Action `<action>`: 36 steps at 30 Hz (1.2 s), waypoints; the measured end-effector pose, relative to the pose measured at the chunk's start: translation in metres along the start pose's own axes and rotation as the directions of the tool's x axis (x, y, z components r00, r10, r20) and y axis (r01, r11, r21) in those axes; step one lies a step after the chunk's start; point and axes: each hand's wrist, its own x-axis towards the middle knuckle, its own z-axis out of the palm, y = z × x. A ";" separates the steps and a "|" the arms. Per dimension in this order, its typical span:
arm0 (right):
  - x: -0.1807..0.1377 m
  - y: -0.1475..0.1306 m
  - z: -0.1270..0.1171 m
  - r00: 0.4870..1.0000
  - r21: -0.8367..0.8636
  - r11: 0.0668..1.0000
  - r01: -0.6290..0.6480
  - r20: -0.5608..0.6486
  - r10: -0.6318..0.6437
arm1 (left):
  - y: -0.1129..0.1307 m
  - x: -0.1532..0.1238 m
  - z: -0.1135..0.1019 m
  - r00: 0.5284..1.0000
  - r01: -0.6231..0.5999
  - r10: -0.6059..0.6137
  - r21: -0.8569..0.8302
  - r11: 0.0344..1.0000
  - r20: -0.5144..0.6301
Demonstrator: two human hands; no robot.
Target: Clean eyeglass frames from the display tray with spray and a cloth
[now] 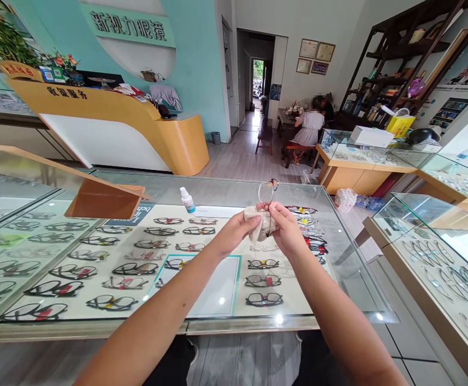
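Note:
Both my hands are raised together above a glass display case (298,316). My left hand (239,228) is closed on a crumpled pale cloth (253,231), which wraps over part of a pair of eyeglasses (266,194). The fingers of my right hand (284,224) pinch the frame of these glasses. One lens and its rim stick up above my fingertips; the other lens is partly covered by cloth and fingers. A white spray bottle (186,200) with a blue label stands upright on the glass top, beyond and left of my hands.
Rows of spectacles (264,281) lie inside the case under the glass. A brown-backed tilted mirror (105,198) stands at left. Another glass case (430,252) is to the right. Behind are an orange counter (183,142) and a seated person (310,128) at a table.

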 end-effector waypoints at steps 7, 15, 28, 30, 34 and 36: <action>0.000 0.002 0.001 1.000 0.013 1.000 -0.011 0.005 0.011 | -0.004 -0.004 0.008 0.990 0.041 -0.055 -0.112 0.993 -0.129; -0.001 0.002 0.000 1.000 -0.004 1.000 0.011 -0.003 -0.011 | -0.002 -0.002 0.005 0.962 -0.002 0.008 0.021 1.000 -0.274; 0.004 0.012 -0.005 1.000 -0.021 1.000 -0.002 -0.001 0.002 | 0.000 -0.002 0.012 0.991 -0.044 0.053 0.074 0.996 -0.122; 0.004 0.014 -0.005 1.000 -0.010 1.000 -0.006 -0.001 0.006 | -0.002 0.000 0.011 0.993 -0.034 0.041 0.066 0.997 -0.114; 0.004 0.015 -0.005 1.000 0.021 1.000 0.006 -0.019 -0.006 | -0.007 0.002 0.008 0.996 0.010 -0.011 -0.002 1.000 -0.091; 0.004 0.014 -0.005 0.999 0.026 0.999 0.021 -0.033 -0.020 | -0.008 0.002 0.007 0.997 0.036 -0.039 -0.039 0.999 -0.067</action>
